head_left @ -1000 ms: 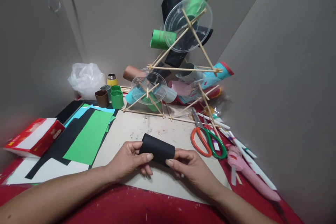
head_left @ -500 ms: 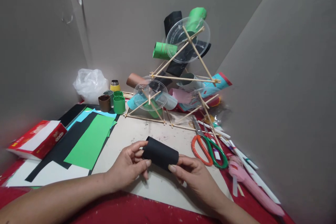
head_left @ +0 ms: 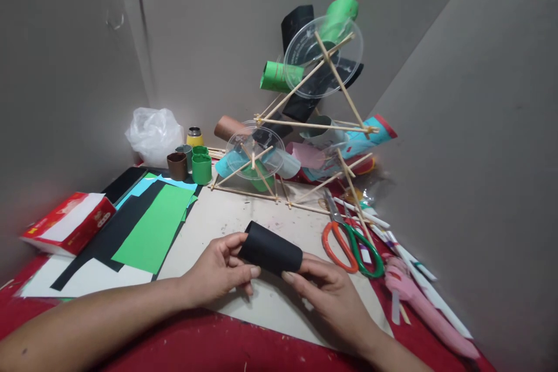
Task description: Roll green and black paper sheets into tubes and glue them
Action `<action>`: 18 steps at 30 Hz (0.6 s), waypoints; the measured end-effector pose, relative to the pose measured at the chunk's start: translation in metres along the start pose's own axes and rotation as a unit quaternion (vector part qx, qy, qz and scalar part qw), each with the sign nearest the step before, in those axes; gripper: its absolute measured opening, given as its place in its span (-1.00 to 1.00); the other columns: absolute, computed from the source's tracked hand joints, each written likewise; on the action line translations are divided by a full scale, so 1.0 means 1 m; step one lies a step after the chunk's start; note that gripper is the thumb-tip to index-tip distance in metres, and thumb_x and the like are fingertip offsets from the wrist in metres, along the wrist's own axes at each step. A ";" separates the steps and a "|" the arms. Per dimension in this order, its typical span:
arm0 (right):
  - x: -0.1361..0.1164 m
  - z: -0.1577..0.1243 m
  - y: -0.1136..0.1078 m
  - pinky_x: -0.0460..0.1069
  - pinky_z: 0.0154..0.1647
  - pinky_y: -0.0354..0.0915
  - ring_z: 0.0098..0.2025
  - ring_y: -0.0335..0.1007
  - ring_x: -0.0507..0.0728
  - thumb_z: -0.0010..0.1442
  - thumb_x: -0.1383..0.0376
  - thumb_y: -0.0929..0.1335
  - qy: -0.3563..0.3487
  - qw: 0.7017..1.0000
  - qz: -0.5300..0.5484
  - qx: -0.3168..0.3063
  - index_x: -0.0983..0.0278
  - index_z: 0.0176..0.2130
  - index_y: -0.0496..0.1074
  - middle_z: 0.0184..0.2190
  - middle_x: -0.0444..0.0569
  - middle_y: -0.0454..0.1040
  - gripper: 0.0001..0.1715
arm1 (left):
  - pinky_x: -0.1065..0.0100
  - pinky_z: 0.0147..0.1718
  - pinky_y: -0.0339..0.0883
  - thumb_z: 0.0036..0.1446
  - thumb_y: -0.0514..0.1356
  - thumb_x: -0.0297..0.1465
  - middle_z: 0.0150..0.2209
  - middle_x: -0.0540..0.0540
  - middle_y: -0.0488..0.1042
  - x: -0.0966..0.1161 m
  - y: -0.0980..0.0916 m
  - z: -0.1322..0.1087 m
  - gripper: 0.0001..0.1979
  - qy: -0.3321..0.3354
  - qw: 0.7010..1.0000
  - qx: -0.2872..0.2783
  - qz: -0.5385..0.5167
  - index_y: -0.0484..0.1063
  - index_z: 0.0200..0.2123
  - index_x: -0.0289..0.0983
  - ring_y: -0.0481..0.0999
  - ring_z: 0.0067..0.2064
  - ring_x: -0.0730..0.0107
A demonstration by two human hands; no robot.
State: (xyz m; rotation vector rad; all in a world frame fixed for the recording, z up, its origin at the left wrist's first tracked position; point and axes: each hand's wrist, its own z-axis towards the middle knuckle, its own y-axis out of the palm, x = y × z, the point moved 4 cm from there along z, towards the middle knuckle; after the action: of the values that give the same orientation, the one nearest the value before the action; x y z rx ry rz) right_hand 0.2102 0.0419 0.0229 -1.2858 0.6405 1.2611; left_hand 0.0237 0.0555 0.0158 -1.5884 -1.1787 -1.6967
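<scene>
A black paper tube [head_left: 274, 249] is held between my two hands above a pale board [head_left: 226, 215]. My left hand [head_left: 226, 267] grips its left end, fingers at the open rim and thumb below. The right end sits in my right hand [head_left: 318, 285], the thumb pressed on its lower edge and the fingers behind, partly hidden. Just right of the tube lie orange-handled scissors [head_left: 337, 247] and green-handled scissors [head_left: 365, 256]. Beyond the hands stands a stick frame [head_left: 314, 125] carrying clear plastic discs [head_left: 325, 58] with green, black, blue and brown paper tubes.
On the left are green paper [head_left: 150, 226], black paper sheets and a red box [head_left: 72, 224]. Short paper cups [head_left: 201, 170], a yellow bottle [head_left: 195, 137] and a plastic bag [head_left: 154, 136] stand behind. A pink glue gun [head_left: 427, 308] and white sticks lie at right.
The view has shifted slightly, so everything sits a little further right, with the background higher. Both hands keep their hold on the black paper tube, which has hardly moved.
</scene>
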 end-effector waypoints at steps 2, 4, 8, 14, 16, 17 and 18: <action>-0.002 0.000 0.000 -0.04 -0.31 0.29 -0.36 0.41 0.14 0.16 0.22 0.40 -0.010 1.000 -0.009 0.004 0.26 -0.43 0.54 -0.41 -0.02 0.53 -0.81 | 0.49 -0.53 0.41 -0.03 0.38 -0.28 -0.27 -0.15 0.51 0.001 0.003 -0.001 -0.53 0.002 1.000 -0.014 -0.003 0.43 -0.07 -0.37 0.49 -0.55 0.54; -0.004 0.001 0.000 -0.04 -0.32 0.30 -0.36 0.42 0.15 0.17 0.22 0.39 -0.022 0.999 -0.022 0.008 0.26 -0.46 0.52 -0.42 -0.01 0.53 -0.79 | 0.45 -0.50 0.45 -0.04 0.39 -0.28 -0.28 -0.14 0.52 0.003 0.005 -0.002 -0.53 0.002 1.000 -0.024 -0.007 0.43 -0.08 -0.38 0.48 -0.54 0.54; -0.007 0.000 0.000 -0.04 -0.36 0.30 -0.41 0.40 0.13 0.18 0.24 0.38 -0.044 0.998 -0.041 0.000 0.26 -0.48 0.51 -0.47 -0.02 0.49 -0.76 | 0.41 -0.46 0.47 -0.05 0.39 -0.27 -0.31 -0.14 0.53 0.000 0.007 -0.002 -0.53 -0.011 0.999 -0.036 -0.010 0.45 -0.09 -0.38 0.49 -0.52 0.51; -0.004 -0.002 0.000 -0.02 -0.31 0.33 -0.34 0.43 0.18 0.16 0.25 0.40 -0.041 0.999 -0.030 0.005 0.23 -0.42 0.57 -0.47 -0.01 0.49 -0.84 | 0.36 -0.38 0.46 -0.04 0.38 -0.24 -0.33 -0.15 0.56 -0.011 0.005 -0.002 -0.56 -0.027 0.998 -0.049 0.007 0.50 -0.12 -0.38 0.52 -0.50 0.46; -0.003 -0.002 0.001 -0.02 -0.31 0.33 -0.34 0.44 0.17 0.15 0.25 0.40 -0.043 0.999 -0.023 0.004 0.23 -0.42 0.57 -0.47 0.00 0.50 -0.84 | 0.35 -0.35 0.46 -0.04 0.38 -0.23 -0.36 -0.15 0.57 -0.013 0.006 -0.002 -0.59 -0.031 0.998 -0.053 0.006 0.53 -0.18 -0.39 0.52 -0.49 0.45; -0.004 -0.002 0.002 -0.02 -0.31 0.33 -0.35 0.44 0.17 0.15 0.26 0.40 -0.046 0.999 -0.018 0.001 0.23 -0.43 0.57 -0.46 0.00 0.50 -0.84 | 0.35 -0.35 0.46 -0.03 0.37 -0.21 -0.39 -0.14 0.56 -0.013 0.006 -0.002 -0.62 -0.031 0.998 -0.052 0.009 0.55 -0.23 -0.40 0.51 -0.50 0.44; -0.004 -0.002 0.003 -0.02 -0.31 0.34 -0.35 0.44 0.16 0.16 0.26 0.40 -0.048 0.999 -0.013 -0.004 0.24 -0.43 0.56 -0.45 0.01 0.51 -0.84 | 0.36 -0.37 0.45 -0.03 0.36 -0.20 -0.43 -0.13 0.56 -0.012 0.006 -0.002 -0.64 -0.031 0.998 -0.048 0.017 0.56 -0.29 -0.40 0.50 -0.50 0.44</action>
State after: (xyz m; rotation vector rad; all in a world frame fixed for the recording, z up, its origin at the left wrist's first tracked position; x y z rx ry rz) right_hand 0.2073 0.0378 0.0249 -1.2284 0.5492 1.2973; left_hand 0.0296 0.0483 0.0058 -1.7193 -1.1086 -1.7170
